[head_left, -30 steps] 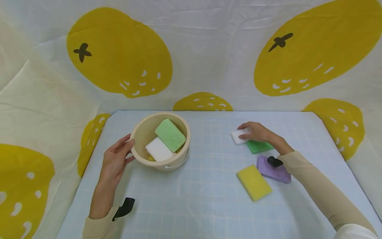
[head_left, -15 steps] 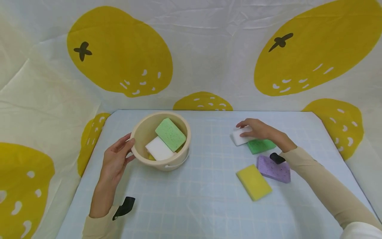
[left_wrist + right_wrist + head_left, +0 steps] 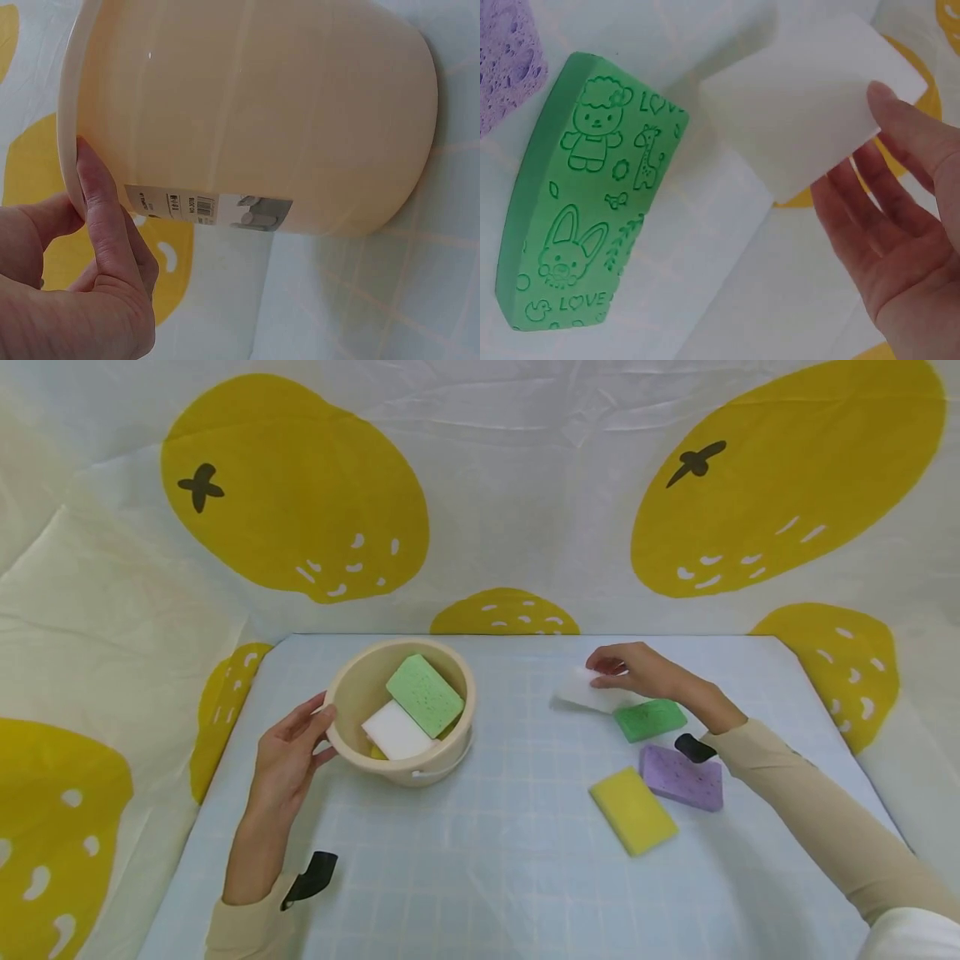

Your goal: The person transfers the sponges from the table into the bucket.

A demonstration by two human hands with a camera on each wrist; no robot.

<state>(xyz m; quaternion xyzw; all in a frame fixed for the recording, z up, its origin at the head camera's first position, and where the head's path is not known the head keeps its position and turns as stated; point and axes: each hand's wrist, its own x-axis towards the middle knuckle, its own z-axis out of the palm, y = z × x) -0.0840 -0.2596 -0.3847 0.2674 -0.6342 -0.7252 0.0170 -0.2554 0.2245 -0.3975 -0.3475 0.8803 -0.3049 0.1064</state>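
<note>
With thumb and fingers my left hand (image 3: 285,768) pinches the rim of a cream bucket (image 3: 352,668) standing at the left of the table; the left wrist view shows the thumb and fingers on either side of that rim (image 3: 69,105). Inside the bucket lie a light green sponge (image 3: 425,695) and a white sponge (image 3: 397,732), with a bit of yellow below. My right hand (image 3: 637,670) pinches a white sponge (image 3: 802,105), tilted and raised off the cloth at one edge at least. Beside it rests a bright green sponge (image 3: 592,187) embossed with animal figures.
A purple sponge (image 3: 681,778) and a yellow sponge (image 3: 633,811) lie nearer the person, right of the middle, almost touching. The bucket's white handle (image 3: 446,770) hangs down at its front right. A fruit-printed sheet (image 3: 510,510) rises behind the table.
The white sponge at my right hand has gone from lying flat to being tilted and lifted, with the hand moving slightly up and away. My left hand stays on the bucket rim.
</note>
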